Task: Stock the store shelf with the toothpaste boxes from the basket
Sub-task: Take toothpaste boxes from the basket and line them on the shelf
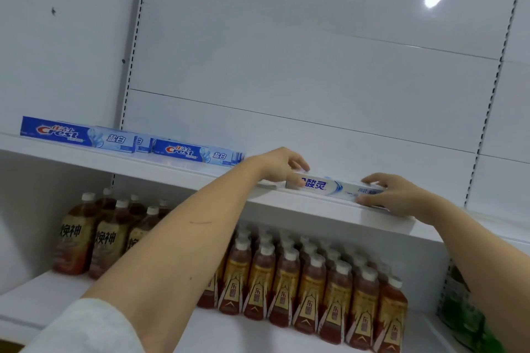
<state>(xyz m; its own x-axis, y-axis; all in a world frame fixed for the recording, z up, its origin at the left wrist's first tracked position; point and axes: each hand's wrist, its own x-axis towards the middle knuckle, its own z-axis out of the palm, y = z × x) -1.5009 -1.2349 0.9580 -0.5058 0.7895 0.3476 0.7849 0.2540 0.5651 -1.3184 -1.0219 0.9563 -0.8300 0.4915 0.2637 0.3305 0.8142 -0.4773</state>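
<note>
left hand (282,162) gripped left end of long white toothpaste box (332,188) | right hand (387,192) gripped right end | box lay on white metal shelf (172,170)

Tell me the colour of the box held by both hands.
White box with blue characters, seen in the head view.

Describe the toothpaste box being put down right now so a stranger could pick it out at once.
Start at the upper white shelf, above the rows of drink bottles. Near its front edge lies a white toothpaste box, held at its ends by the left hand and right hand. Unlike the blue Crest boxes further left, it is mostly white with dark blue characters.
</note>
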